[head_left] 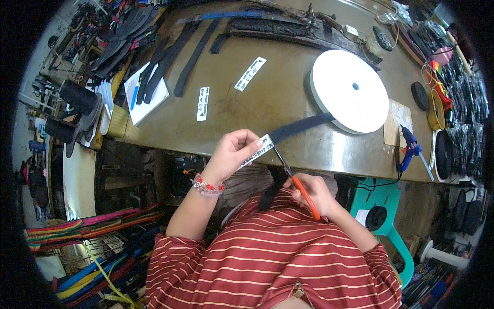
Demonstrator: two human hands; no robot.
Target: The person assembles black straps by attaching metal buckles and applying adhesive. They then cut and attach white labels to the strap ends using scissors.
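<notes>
— Workbench first: what kind of surface is it?

— Worn olive-brown bench, its near edge just in front of the person, who wears a red striped shirt.

— Nearest the body?

— The right hand, closed around the orange handles of scissors, with the blades angled up toward the strap.

— And the other hand?

— The left hand, a beaded bracelet at its wrist, pinches a white printed label against the black strap. The fingers are curled shut on both.

— How does the strap look?

— Flat, dark, matte webbing. It runs taut from the pinch up to a big white spool lying flat on the bench, and a loose end hangs over the lap.

— Farther off?

— More white labels, black strips and a blue glue gun at the right edge.
</notes>
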